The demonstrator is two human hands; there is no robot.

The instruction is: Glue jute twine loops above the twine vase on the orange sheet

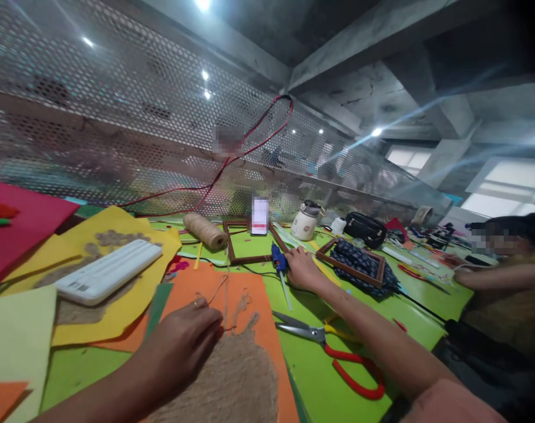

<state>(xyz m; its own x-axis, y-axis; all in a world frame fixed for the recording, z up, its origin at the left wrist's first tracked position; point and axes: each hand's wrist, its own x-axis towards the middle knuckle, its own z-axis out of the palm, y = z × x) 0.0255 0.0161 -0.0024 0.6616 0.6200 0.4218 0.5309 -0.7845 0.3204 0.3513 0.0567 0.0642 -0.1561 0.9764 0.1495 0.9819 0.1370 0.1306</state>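
From here I can't tell if the curled left hand [185, 329] pinches limp twine [226, 289] or the right hand [305, 270] grips the glue gun [277, 257] (likely light, stiff; handle safest).

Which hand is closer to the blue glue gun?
Right. The right hand is just beside the blue glue gun, on its right; whether they touch is unclear. The left hand is farther off to the left, over the orange sheet.

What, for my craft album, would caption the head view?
Left hand by twine on orange sheet, right hand beside glue gun.
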